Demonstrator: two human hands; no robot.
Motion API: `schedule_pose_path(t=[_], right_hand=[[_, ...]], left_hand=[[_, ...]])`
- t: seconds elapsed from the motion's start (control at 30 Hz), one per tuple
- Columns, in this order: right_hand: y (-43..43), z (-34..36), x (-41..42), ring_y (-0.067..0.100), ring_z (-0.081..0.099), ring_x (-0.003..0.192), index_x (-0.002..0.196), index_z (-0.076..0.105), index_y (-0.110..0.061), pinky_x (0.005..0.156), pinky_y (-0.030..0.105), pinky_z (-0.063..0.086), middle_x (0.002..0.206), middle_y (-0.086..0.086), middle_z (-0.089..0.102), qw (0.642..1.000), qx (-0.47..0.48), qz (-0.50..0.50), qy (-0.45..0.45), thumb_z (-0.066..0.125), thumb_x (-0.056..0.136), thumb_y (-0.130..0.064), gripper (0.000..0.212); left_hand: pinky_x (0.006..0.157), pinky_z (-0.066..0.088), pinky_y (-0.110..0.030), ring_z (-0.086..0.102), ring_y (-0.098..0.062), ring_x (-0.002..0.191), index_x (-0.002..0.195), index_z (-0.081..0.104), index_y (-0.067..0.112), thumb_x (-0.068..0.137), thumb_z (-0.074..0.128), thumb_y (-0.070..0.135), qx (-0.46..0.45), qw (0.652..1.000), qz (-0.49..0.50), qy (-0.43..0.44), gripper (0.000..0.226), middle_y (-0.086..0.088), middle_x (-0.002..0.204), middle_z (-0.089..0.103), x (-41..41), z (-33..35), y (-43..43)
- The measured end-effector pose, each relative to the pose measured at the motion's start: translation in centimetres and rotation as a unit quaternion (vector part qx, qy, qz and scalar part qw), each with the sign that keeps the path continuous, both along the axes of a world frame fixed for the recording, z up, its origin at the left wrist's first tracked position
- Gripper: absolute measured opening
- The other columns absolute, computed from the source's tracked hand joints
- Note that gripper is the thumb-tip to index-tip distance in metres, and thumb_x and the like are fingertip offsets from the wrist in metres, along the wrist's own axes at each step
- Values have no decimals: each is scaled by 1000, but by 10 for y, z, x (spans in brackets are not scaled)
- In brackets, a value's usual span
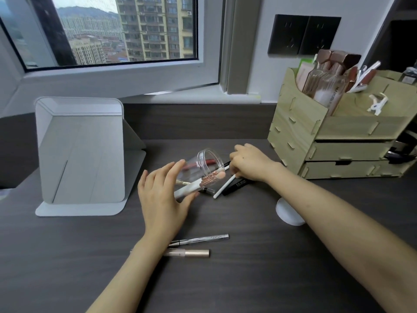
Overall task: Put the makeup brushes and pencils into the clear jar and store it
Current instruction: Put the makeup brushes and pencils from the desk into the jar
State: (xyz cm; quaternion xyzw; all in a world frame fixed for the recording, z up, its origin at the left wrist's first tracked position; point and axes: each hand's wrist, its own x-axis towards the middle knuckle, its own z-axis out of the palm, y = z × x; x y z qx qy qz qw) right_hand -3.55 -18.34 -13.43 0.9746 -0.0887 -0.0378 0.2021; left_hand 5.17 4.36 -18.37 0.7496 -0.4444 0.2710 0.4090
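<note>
The clear jar is tilted on its side above the dark desk, mouth facing right, and my left hand grips its base. Inside lie a white-handled brush with a rose-gold ferrule and a red item. My right hand is curled at the jar's mouth, its fingers closed on a thin black pencil. A white pencil and a black eyebrow tube lie just under that hand. Nearer me, a silver pencil and a rose-gold tube lie partly under my left wrist.
A wooden organizer with drawers and bottles stands at the right. A folding mirror stands at the left. A white round lid lies under my right forearm. The window sill runs along the back.
</note>
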Motion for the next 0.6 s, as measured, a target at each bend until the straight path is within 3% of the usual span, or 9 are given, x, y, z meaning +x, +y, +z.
schedule_pose_path(t=[0.1,0.2,0.3,0.4,0.5,0.6], right_hand=[[-2,-2,-2,23,52,90,80,64,-17,67,31,29,86,-1,65,993,-88,84,8,62,80,-16,3],[-2,-6,-7,15,57,61,57,60,-21,53,26,38,56,-8,60,968,-202,142,34,77,59,-17,18],[-5,-2,-10,16,56,55,55,57,-20,50,23,38,52,-5,58,966,-206,156,30,78,54,-18,21],[-3,12,-19,23,56,56,60,54,-14,53,27,39,55,1,59,982,-131,127,-46,72,62,-9,19],[-2,31,-49,31,56,73,79,57,-10,67,34,34,73,9,62,988,24,12,-151,55,87,-15,9],[5,50,-90,18,54,75,85,62,-13,64,24,33,76,0,60,925,214,-53,-310,55,89,-14,8]], left_hand=[[104,32,-53,59,-29,102,123,45,27,62,74,35,1,1000,0,3,68,-5,116,64,0,0,0],[104,31,-53,58,-29,102,123,46,26,62,74,35,4,1000,1,4,68,-5,116,64,-1,0,0],[104,31,-53,58,-29,102,123,46,26,62,73,36,14,1000,0,3,68,-5,116,64,-2,-1,0],[104,30,-53,58,-29,103,124,46,26,62,75,35,16,1000,2,4,68,-5,117,64,-1,0,0],[104,31,-53,59,-30,102,123,46,25,60,83,29,13,1000,5,6,73,-5,116,64,0,-1,-1],[104,30,-53,58,-30,103,124,46,26,58,85,27,19,1000,3,0,76,-5,117,64,-1,-1,-2]])
